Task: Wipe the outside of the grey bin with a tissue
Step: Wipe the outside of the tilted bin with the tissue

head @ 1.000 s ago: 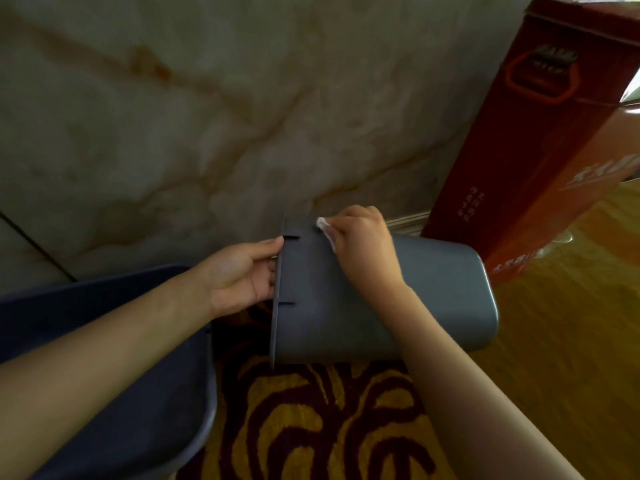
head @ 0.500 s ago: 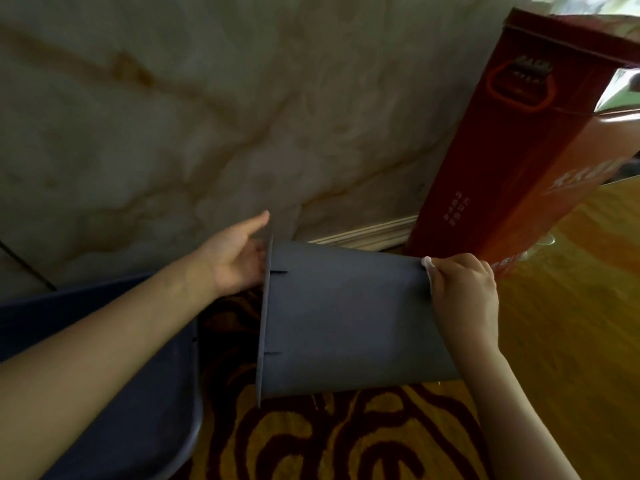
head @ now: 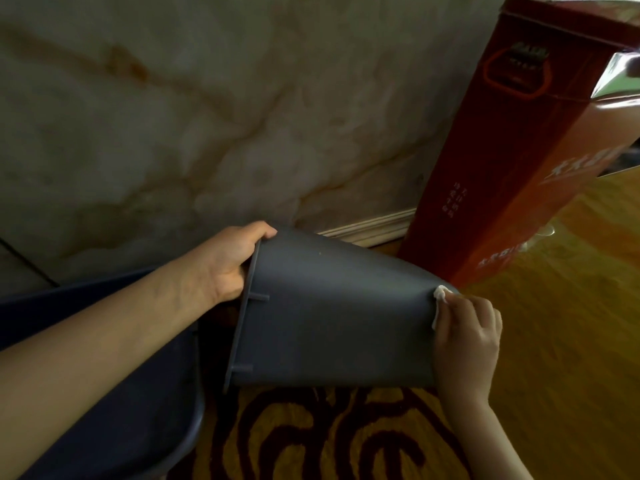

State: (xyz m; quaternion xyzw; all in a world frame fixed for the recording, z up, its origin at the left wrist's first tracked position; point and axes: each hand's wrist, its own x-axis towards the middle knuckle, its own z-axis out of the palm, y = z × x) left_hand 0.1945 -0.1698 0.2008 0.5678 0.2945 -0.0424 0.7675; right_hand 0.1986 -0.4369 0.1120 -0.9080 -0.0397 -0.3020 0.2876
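Observation:
The grey bin [head: 332,317] is held on its side in the air, rim to the left and base to the right. My left hand [head: 230,261] grips the rim at its top left, fingers curled over the edge. Against the base end of the bin my right hand [head: 465,337] presses a small white tissue [head: 440,299], of which only a corner shows past the fingers. The bin's inside and its base are hidden from me.
A tall red carton [head: 512,147] with a handle stands at the right against a marbled wall [head: 207,116]. A dark blue tub [head: 131,410] sits low at the left under my left arm. A yellow and dark red patterned rug [head: 329,441] lies below the bin.
My right hand slid the tissue along the bin's side from the rim end to the base end. The bin has tilted, with its base lower, and my left hand moved up on the rim.

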